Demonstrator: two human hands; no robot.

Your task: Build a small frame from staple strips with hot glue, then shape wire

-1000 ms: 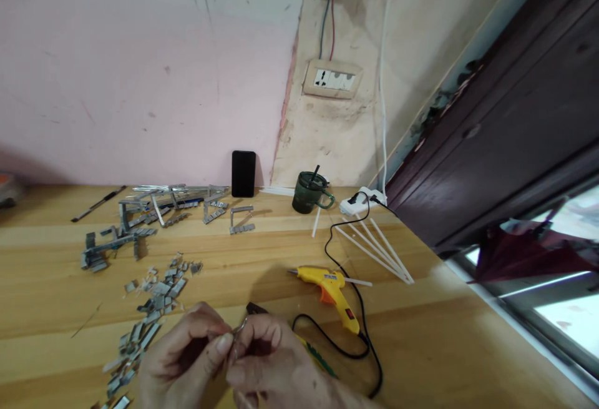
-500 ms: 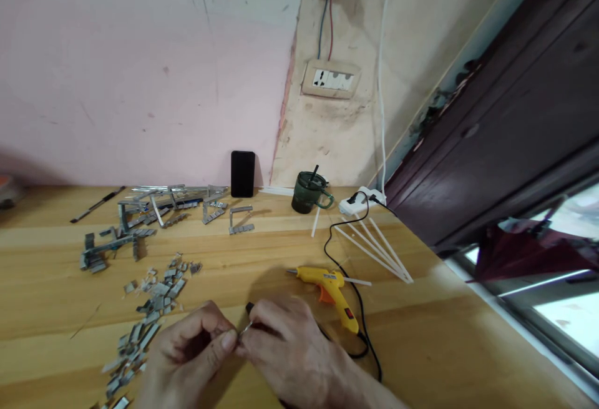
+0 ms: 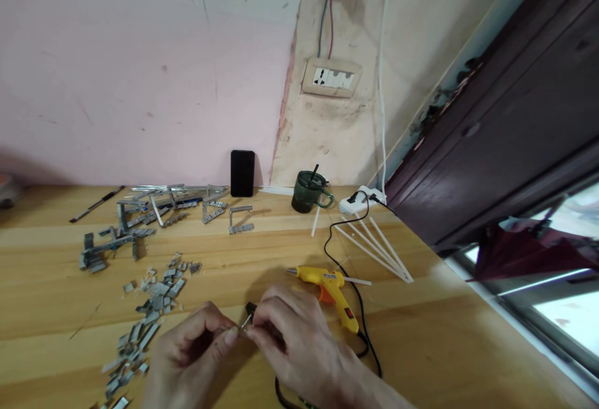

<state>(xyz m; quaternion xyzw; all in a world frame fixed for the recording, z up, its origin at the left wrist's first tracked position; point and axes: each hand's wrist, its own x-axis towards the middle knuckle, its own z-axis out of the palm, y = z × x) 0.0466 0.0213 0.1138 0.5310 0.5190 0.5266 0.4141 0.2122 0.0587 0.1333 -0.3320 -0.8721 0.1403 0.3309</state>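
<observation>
My left hand (image 3: 194, 349) is closed, thumb and forefinger pinching the end of a thin shiny strip (image 3: 245, 322). Close beside it, my right hand (image 3: 297, 340) has its fingertips pressed together at the strip's other end. A small dark piece (image 3: 251, 308) shows just beyond the right fingertips; its kind and whether it is held I cannot make out. Right of the hands lies a yellow hot glue gun (image 3: 327, 281) with an orange trigger, a white glue stick (image 3: 358, 281) in its back. Many small grey pieces (image 3: 161, 290) are strewn left of my left hand.
Behind stand grey built frames (image 3: 112, 243), a black phone (image 3: 242, 173) against the wall and a dark green glass mug (image 3: 309, 192). Glue sticks (image 3: 374, 243) and a white power strip (image 3: 362, 200) lie at the right. The gun's black cord (image 3: 369, 346) loops near my right wrist.
My right hand has shifted slightly up and its fingers have lifted, so more of the shiny strip and the dark piece shows. My left hand has hardly moved.
</observation>
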